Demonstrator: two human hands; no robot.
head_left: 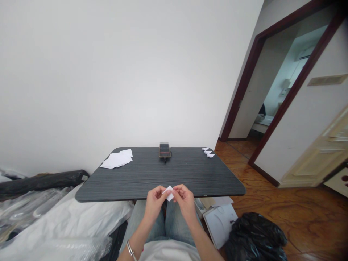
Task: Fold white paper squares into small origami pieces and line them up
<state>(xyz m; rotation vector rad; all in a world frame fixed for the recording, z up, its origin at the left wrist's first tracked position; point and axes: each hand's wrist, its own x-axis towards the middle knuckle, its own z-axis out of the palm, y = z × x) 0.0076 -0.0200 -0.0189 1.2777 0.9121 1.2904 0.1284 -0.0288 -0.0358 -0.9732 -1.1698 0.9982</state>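
Left hand [154, 198] and right hand [185, 197] at the near edge of a dark desk [163, 177], the fingers of each pinching one side of a small folded paper [170, 195] between them. White sheets [116, 160] lie far left; three folded pieces [208, 152], far right.

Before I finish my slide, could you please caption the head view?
Left hand and right hand hold a folded white paper by the dark wood-grain table.
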